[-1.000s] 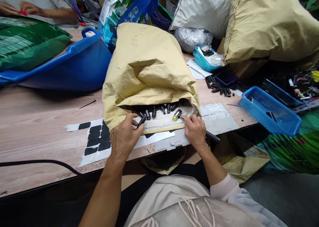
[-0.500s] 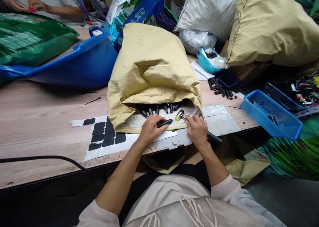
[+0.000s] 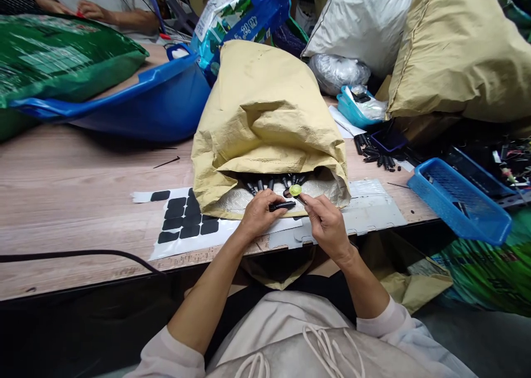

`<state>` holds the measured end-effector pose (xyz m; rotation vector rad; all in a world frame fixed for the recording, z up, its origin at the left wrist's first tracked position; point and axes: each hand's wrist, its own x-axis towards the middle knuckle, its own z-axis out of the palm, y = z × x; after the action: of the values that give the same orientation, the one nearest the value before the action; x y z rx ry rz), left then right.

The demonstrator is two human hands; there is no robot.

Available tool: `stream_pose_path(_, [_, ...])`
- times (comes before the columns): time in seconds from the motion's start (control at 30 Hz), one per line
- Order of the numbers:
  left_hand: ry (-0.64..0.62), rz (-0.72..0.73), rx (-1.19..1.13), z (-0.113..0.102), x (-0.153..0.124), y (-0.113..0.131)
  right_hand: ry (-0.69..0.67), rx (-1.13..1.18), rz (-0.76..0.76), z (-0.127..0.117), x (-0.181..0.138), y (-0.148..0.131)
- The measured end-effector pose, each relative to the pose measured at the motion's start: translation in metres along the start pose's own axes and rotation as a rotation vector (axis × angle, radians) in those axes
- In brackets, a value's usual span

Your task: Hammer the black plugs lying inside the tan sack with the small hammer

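My left hand (image 3: pixel 258 213) is closed around a slim black cylindrical piece (image 3: pixel 284 205), which lies sideways at the mouth of a tan sack (image 3: pixel 269 112). In my right hand (image 3: pixel 329 227) is a small mallet (image 3: pixel 295 190) with a round yellow-green face, held by its handle just above and beside the piece. Most of the handle is hidden by my fingers. Several similar black pieces (image 3: pixel 261 185) lie inside the sack's opening, on its pale lining. Under the sack's left corner is a white sheet with black rounded-square stickers (image 3: pixel 189 223).
A blue basin (image 3: pixel 145 107) stands left of the sack, beside a green sack (image 3: pixel 74 57). A blue basket (image 3: pixel 460 201) overhangs the table edge at right. Loose black parts (image 3: pixel 377 154) lie behind it. Across the table, a person's hands (image 3: pixel 93 10) hold something small and red.
My right hand has turned the mallet, so its yellow-green face now shows toward me. My left hand still holds the black piece. The whole view has shifted slightly.
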<state>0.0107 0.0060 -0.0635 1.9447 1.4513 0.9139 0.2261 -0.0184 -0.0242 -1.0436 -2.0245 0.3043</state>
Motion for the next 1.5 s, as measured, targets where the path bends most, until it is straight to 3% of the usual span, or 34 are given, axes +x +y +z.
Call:
stream_pose_path(0.27, [-0.003,-0.059,0.01,-0.001,0.002,0.001,-0.152,-0.126,0.036,0.012,-0.013,0.004])
stream_pose_path(0.43, [0.003,-0.065,-0.019,0.002,0.002,0.0,-0.043,-0.097,0.067,0.004,-0.01,0.007])
stream_pose_path(0.6, [0.014,-0.056,-0.006,0.001,0.002,-0.002,-0.094,-0.126,0.061,0.002,-0.015,0.01])
stream_pose_path(0.7, [0.006,-0.047,0.012,0.0,0.002,-0.002,-0.038,-0.151,0.076,0.0,-0.015,0.015])
stream_pose_path(0.8, [0.007,-0.041,0.038,0.0,0.001,-0.001,0.012,-0.284,0.098,-0.005,-0.01,0.027])
stream_pose_path(0.97, [0.02,-0.019,0.08,0.003,-0.001,-0.001,-0.034,-0.591,0.09,-0.002,-0.006,0.052])
stream_pose_path(1.13, [0.004,-0.01,0.102,0.001,0.001,0.002,-0.03,-0.641,0.068,0.005,-0.008,0.058])
stream_pose_path(1.23, [-0.006,0.032,-0.009,-0.007,-0.009,0.02,-0.043,-0.643,0.058,0.005,-0.007,0.057])
stream_pose_path(1.3, [-0.09,0.064,-0.171,-0.011,-0.027,0.038,-0.048,-0.646,0.057,0.004,-0.008,0.057])
stream_pose_path(1.37, [-0.296,0.058,-0.344,-0.008,-0.053,0.054,-0.047,-0.646,0.056,0.004,-0.008,0.057])
stream_pose_path(1.43, [-0.531,0.005,-0.434,0.004,-0.082,0.058,-0.046,-0.647,0.056,0.005,-0.008,0.058])
stream_pose_path(1.5, [-0.666,-0.1,-0.392,0.027,-0.107,0.047,-0.05,-0.648,0.062,0.005,-0.009,0.058])
